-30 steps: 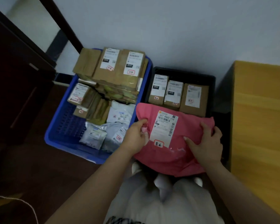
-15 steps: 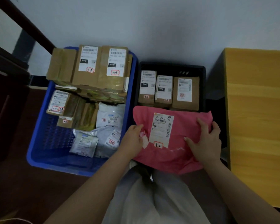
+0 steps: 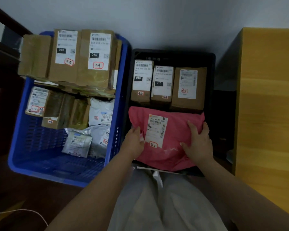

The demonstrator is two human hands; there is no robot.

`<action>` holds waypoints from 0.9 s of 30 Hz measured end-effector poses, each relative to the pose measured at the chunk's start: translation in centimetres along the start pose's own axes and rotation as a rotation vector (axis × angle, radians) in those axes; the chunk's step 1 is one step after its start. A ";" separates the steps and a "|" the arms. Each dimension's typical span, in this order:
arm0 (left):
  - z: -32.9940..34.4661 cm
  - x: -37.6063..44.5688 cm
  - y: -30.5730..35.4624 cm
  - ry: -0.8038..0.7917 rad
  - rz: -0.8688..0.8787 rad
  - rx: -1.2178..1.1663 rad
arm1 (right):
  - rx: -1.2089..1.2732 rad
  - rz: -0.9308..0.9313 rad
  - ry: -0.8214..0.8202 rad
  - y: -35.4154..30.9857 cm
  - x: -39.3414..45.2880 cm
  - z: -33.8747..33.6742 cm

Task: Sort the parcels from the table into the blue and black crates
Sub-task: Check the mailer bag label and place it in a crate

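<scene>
A pink soft parcel [image 3: 173, 130] with a white label lies in the near half of the black crate [image 3: 212, 77]. My left hand [image 3: 134, 140] grips its left edge, fingers curled on the plastic. My right hand [image 3: 198, 140] holds its right side, thumb on top and fingers spread over the far edge. Three brown boxes [image 3: 188, 89] with labels stand in a row at the crate's far end. The blue crate [image 3: 32, 160] to the left holds stacked brown boxes [image 3: 83, 59] and several grey mailer bags [image 3: 77, 144].
A yellow wooden table [image 3: 270, 105] stands right of the black crate. Dark wooden furniture [image 3: 0, 80] is at the left. The wall [image 3: 157, 22] runs behind both crates. A white cord [image 3: 23, 212] lies on the dark floor at the lower left.
The pink parcel has gone down into the black crate, both hands staying on its edges. The camera has moved closer over the crates.
</scene>
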State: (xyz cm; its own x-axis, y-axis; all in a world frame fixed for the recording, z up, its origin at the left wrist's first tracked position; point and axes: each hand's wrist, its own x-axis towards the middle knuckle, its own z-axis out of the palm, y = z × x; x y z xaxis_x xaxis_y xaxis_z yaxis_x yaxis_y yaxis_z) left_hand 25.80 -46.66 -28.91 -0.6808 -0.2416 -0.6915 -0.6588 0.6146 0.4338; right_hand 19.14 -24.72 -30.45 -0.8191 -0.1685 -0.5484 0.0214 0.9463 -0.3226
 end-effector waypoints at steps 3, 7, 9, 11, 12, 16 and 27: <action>1.4 0.9 -0.8 -0.019 -0.030 0.017 | 0.029 -0.006 -0.053 0.8 0.6 1.3; 3.1 2.0 -2.2 -0.048 -0.055 0.044 | 0.002 -0.013 -0.139 1.6 0.9 3.3; 3.6 2.3 -2.6 -0.014 -0.072 0.080 | -0.011 -0.009 -0.166 2.0 0.7 4.1; 3.7 2.2 -2.8 0.009 -0.097 0.106 | -0.013 0.000 -0.166 2.2 0.3 4.5; 3.7 2.1 -2.9 0.017 -0.095 0.113 | -0.010 -0.001 -0.154 2.1 0.1 4.6; 3.2 1.3 -3.2 0.043 -0.054 0.137 | -0.002 -0.013 -0.109 1.4 -1.2 4.1; -2.1 -6.5 0.0 0.156 0.322 0.163 | 0.002 -0.018 0.074 -2.3 -9.4 -1.8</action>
State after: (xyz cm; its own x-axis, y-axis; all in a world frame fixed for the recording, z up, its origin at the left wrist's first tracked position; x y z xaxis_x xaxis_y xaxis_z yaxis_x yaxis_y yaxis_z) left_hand 29.54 -46.62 -23.21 -0.8929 -0.1207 -0.4337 -0.3528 0.7860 0.5077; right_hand 25.75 -24.85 -23.15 -0.8596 -0.1642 -0.4838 0.0075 0.9428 -0.3332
